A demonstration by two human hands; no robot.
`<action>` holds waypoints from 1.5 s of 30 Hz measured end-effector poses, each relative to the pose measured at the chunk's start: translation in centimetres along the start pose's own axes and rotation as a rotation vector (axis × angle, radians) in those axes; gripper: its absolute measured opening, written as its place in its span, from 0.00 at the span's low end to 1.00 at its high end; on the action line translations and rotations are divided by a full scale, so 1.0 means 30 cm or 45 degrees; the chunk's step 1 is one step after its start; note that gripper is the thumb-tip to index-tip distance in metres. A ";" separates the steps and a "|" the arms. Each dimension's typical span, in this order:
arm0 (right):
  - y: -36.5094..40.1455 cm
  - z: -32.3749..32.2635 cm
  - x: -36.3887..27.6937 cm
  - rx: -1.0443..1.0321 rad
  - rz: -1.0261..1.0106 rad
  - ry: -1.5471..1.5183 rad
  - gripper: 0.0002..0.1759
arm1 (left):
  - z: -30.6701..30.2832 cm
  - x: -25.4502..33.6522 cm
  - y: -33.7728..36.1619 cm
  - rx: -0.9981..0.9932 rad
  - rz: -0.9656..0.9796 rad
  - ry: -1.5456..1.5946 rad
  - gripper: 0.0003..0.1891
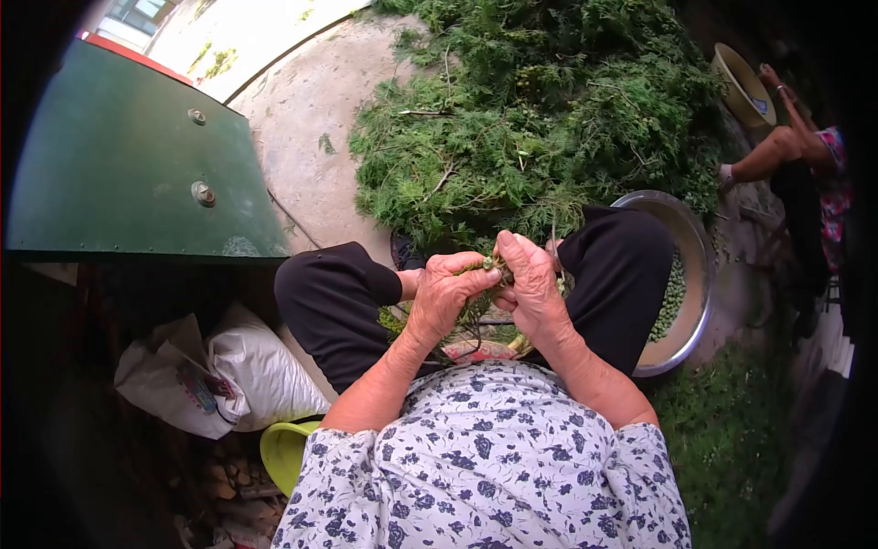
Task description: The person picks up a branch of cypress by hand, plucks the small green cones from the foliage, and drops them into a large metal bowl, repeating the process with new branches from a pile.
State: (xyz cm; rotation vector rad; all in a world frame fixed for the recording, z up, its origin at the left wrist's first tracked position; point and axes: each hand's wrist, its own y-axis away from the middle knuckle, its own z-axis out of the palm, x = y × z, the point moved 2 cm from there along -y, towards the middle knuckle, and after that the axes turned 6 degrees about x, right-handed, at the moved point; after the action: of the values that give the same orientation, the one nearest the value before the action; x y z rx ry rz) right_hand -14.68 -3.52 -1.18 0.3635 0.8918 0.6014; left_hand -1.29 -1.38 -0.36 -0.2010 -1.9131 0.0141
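Observation:
In front of my lap, both my hands meet over an evergreen sprig [474, 313] with flat green leaves. My left hand [445, 295] pinches the sprig between thumb and fingers. Close beside it, my right hand [533, 291] is closed with its thumb up, its fingertips at the same sprig. A small green cone [489, 263] shows between the two thumbs. The inner side of my right fingers is hidden. By my right knee stands a wide metal basin [702, 274] with many small green cones [672, 297] in it.
A large heap of cut evergreen branches [540, 110] lies ahead. At left stand a green metal panel [137, 156], white sacks [261, 366] and a yellow-green basin [282, 455]. Another person [809, 165] sits at far right by a pale basin [737, 87]. More greenery [722, 439] covers the ground.

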 end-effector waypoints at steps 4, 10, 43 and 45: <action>-0.020 -0.013 -0.006 0.103 0.091 -0.130 0.15 | 0.005 0.012 -0.006 0.029 -0.297 0.331 0.06; -0.017 -0.031 -0.035 -0.095 -0.018 -0.041 0.14 | 0.007 -0.016 0.001 0.125 -0.489 0.554 0.09; 0.007 -0.017 -0.059 -0.038 -0.955 1.125 0.07 | 0.027 -0.032 -0.008 0.174 -0.188 -0.154 0.07; 0.007 -0.031 -0.067 -0.024 -0.978 1.136 0.05 | 0.027 -0.023 -0.009 0.140 -0.118 -0.148 0.08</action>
State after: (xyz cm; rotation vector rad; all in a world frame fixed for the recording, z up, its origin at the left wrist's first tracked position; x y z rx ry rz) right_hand -16.46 -4.57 -0.38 -0.3143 1.7550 0.0179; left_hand -1.86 -1.66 -1.26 -0.0375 -2.0292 0.0702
